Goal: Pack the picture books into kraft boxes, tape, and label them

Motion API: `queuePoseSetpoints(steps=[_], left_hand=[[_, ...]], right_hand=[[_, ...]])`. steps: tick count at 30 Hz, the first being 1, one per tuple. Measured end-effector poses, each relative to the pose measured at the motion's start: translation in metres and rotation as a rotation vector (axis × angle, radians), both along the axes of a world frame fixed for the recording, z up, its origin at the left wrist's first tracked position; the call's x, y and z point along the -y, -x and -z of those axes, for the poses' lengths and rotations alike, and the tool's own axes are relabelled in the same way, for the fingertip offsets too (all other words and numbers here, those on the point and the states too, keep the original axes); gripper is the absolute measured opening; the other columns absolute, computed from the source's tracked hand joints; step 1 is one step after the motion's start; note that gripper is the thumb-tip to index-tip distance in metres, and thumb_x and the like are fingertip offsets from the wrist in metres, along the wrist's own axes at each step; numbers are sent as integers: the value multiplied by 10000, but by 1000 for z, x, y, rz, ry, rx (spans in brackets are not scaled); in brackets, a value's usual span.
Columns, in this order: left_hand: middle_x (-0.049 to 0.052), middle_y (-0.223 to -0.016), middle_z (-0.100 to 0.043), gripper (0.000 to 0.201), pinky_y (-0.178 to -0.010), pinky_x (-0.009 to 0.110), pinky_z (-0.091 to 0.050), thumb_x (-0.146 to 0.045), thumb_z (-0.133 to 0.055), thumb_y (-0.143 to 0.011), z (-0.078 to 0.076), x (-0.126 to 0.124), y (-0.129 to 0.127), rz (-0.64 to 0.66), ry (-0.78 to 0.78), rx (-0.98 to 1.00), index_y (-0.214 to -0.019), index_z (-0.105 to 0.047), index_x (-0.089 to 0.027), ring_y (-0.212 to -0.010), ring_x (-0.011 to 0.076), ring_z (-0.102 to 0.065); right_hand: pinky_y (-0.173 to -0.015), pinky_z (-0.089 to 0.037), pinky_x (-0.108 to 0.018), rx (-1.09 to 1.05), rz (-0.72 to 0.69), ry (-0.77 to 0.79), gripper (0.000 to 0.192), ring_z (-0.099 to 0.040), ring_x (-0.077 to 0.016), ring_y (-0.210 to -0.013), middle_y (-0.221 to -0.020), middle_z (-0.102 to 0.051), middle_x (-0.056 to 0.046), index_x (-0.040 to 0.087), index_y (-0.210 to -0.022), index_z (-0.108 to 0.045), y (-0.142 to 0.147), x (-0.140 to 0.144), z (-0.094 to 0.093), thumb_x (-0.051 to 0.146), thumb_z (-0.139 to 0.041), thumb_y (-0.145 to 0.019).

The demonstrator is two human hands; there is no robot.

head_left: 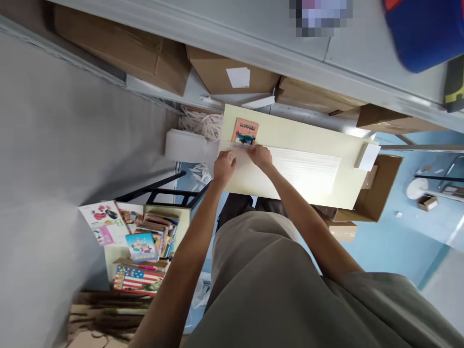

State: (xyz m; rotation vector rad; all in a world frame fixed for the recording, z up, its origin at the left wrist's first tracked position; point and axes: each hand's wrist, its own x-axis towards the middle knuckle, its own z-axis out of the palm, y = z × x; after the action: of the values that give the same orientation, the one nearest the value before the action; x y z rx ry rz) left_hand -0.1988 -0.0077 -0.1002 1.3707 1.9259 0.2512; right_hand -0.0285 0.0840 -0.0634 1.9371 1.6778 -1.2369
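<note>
My left hand (224,168) is closed, its fingers curled on a thin translucent wrapping sheet (241,157) just below a small book. My right hand (260,155) is also closed, pinching the sheet near the book's lower right corner. The book (246,129) has a pink cover with a coloured picture and lies flat on a cream tabletop (290,135). Its lower edge is partly covered by the sheet. The sheet reaches left toward a white roll (184,145). Right of my right hand lies a white ribbed sheet (304,169).
Left is a side table with stacked books (141,246). Cardboard boxes (235,72) stand under the shelf (253,29) ahead. A small white box (368,156) sits at the table's right end, near an open carton (380,188). Shredded paper (203,124) lies behind the roll.
</note>
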Motion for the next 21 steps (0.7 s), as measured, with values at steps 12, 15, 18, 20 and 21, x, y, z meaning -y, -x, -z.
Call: queuePoseSetpoints(steps=[12,15,18,20,21], left_hand=[[167,-1253,-855,339,-1114,412,-592,-267,-823,-974,25,-116,0,-77,160,42,-1292,-749,-171,-1271,342,-798],[181,-1210,-865,315,-1107,430,-594,-358,-903,-919,24,-122,-2,-46,199,20,-1149,-770,-188,-1273,374,-798],[236,-1267,-842,452,-1112,496,-598,-374,-963,-875,20,-126,-14,-54,205,-103,-1211,-749,-160,-1301,435,-787],[258,-1360,-806,544,-1133,510,-593,-364,-964,-899,15,-130,-22,-41,207,-169,-1323,-706,-140,-1347,439,-771],[268,-1416,-778,583,-1144,507,-589,-360,-970,-907,12,-133,-25,-22,205,-196,-1361,-685,-132,-1363,432,-763]], right_hand=[[-1163,-599,-534,113,227,33,199,-713,-373,-1422,-1495,-775,-168,230,-1268,-697,19,13,19,367,-632,-1140],[-1186,-587,-530,78,231,22,199,-711,-358,-1429,-1493,-773,-161,236,-1281,-683,17,16,19,375,-632,-1149],[-1207,-585,-526,42,218,11,232,-714,-348,-1439,-1518,-759,-172,228,-1341,-674,15,17,21,370,-624,-1164],[-1206,-595,-524,20,193,6,284,-720,-353,-1444,-1558,-729,-196,212,-1412,-659,15,18,22,364,-601,-1179],[-1205,-598,-523,7,178,5,315,-723,-358,-1445,-1579,-712,-210,200,-1451,-646,16,17,22,360,-587,-1186]])
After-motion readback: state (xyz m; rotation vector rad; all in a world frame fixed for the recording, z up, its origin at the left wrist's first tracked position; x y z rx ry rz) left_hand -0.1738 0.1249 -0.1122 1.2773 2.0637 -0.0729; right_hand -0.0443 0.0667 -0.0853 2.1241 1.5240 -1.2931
